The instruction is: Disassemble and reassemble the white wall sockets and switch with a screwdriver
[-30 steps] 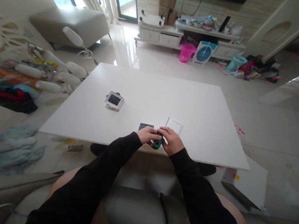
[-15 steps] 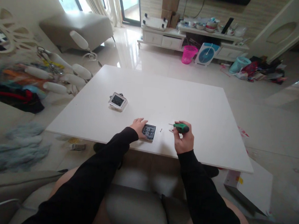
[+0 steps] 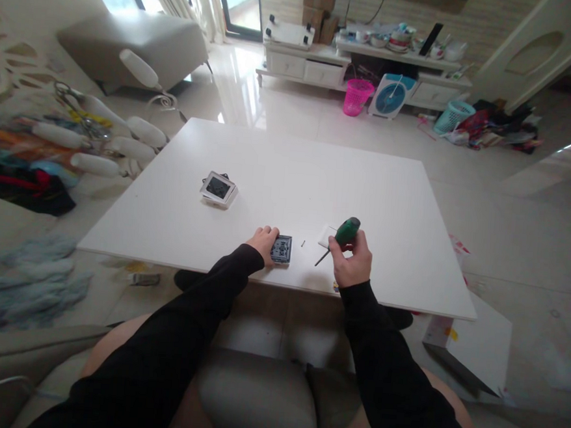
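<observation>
My left hand (image 3: 262,244) grips the left side of a square dark-grey panel (image 3: 282,249) with a pale edge, which looks like the inside of a wall switch. The panel lies near the table's front edge, partly covered by my fingers. In my right hand (image 3: 353,264) is a screwdriver with a green handle (image 3: 347,229). Its handle points up and its shaft slants down left, with the tip apart from the panel. A small screw (image 3: 303,243) rests between my hands. Behind the screwdriver lies a white square plate (image 3: 325,236), partly hidden.
A stack of framed switch panels (image 3: 218,188) sits on the left part of the white table (image 3: 308,170). Something small and colourful (image 3: 336,287) shows at the front edge by my right wrist. A lamp with white shades (image 3: 141,70) stands beyond the left edge.
Both hands were together on the green screwdriver. They parted: the left went to the dark panel, the right moved right with the screwdriver. Its shaft then swung to point down left.
</observation>
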A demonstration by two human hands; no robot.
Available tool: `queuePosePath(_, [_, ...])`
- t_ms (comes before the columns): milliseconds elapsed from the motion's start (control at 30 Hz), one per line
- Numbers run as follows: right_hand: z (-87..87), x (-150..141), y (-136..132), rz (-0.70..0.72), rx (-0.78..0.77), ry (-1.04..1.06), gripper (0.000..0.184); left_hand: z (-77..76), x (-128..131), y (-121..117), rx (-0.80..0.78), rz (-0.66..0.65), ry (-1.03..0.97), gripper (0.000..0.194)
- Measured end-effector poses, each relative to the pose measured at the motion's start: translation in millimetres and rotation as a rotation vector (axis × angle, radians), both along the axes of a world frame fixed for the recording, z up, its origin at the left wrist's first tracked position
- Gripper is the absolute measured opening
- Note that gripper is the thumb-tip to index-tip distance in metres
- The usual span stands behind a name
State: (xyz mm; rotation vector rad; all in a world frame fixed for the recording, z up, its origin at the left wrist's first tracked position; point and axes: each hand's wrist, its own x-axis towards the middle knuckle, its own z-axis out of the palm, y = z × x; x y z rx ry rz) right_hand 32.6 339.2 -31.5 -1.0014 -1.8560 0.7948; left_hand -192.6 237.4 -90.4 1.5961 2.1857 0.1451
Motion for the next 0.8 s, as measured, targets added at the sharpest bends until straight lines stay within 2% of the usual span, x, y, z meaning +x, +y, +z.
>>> queuePosePath(100, [-4.0, -2, 0, 0.009, -0.026, 0.034, 0.025, -1.7, 6, -1, 0.03, -0.018, -0.017, 0.074])
queuePosePath(233, [-6.7, -5, -2, 0.056, -0.039, 0.105, 0.029, -7.4, 19, -3, 0.118, -0.075, -0.133, 0.073])
queuePosePath(400, [-9.7, -8, -6, 0.106, -0.063, 0.178, 0.051, -20.2, 27, -3, 0.202, -0.18, -0.25, 0.082])
queuePosePath(500, [-12.8, -10, -10, 0.157, -0.105, 0.215, 0.057, -26.6, 26, -3, 0.251, -0.16, -0.284, 0.084])
queuePosePath(567, [-14.8, -12, -13, 0.203, -0.12, 0.208, 0.056, -28.8, 25, -3, 0.268, -0.147, -0.301, 0.079])
queuePosePath(667, [-17.0, -15, -17, 0.251, -0.102, 0.178, 0.056, -29.6, 27, -2, 0.247, -0.13, -0.308, 0.076])
queuePosePath(800, [-18.9, -18, -19, 0.276, -0.066, 0.122, 0.054, -28.7, 31, -2, 0.239, -0.119, -0.355, 0.08])
